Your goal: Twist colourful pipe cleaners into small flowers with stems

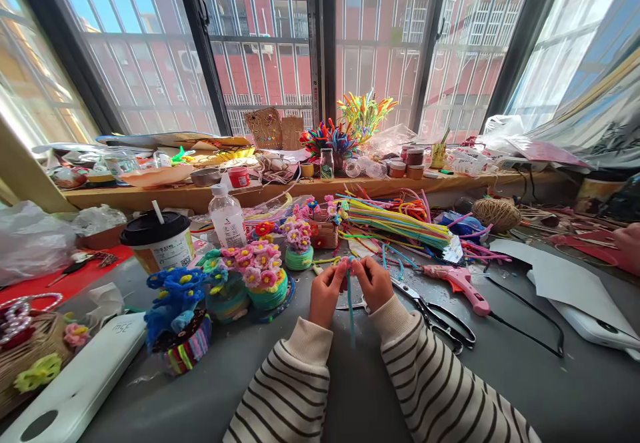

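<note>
Pinching a pink chenille piece (pixel 352 267) in the closed, nearly meeting fingers of our left hand (pixel 327 292) and right hand (pixel 375 285), we hold it over the bench (pixel 351 399); a blue pipe cleaner (pixel 351 316) hangs between them, lengthwise toward the near edge.

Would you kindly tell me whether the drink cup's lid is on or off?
On: the black lid sits on the cup, with a white straw sticking up through it.

Seemingly fuzzy stem (pixel 351 309), smooth plastic glue gun (pixel 466 287)
</note>
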Demonstrator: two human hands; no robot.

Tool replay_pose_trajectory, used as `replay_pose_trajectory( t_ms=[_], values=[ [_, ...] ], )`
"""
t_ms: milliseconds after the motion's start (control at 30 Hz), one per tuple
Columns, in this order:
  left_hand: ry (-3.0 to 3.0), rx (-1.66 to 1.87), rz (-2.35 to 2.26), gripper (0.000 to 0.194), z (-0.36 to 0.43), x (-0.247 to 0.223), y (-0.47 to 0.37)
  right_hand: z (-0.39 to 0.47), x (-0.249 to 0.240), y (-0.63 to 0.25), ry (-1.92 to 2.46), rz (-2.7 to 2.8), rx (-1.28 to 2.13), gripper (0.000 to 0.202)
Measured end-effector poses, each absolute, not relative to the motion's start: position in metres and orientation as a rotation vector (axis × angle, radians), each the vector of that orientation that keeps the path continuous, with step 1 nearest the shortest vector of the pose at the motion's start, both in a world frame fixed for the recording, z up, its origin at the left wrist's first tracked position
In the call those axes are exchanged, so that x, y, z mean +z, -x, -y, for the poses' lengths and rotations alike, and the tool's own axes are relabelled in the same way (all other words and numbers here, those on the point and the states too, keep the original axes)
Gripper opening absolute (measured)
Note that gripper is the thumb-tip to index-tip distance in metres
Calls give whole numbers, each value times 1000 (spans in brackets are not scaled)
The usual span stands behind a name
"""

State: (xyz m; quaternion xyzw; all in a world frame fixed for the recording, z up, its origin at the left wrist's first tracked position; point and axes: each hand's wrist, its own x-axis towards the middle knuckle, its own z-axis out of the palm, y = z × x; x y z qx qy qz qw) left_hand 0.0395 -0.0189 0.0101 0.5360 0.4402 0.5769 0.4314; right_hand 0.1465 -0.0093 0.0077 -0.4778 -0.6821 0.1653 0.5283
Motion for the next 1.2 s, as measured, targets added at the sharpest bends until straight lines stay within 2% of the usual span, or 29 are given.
replay_pose_trajectory(
  t_ms=[267, 767, 1200],
  values=[
    [-1092, 1426, -1062, 20, 15, 6, -34, 2, 14, -159, 1034, 1801, 601, 29],
    [-1170, 1669, -1098, 20, 22, 5, -44, 5, 0, -138, 1003, 1610, 641, 27],
    [-1209, 1659, -1114, 20, 23, 10, -42, 0, 5, -142, 972, 1606, 730, 35]
  ],
)
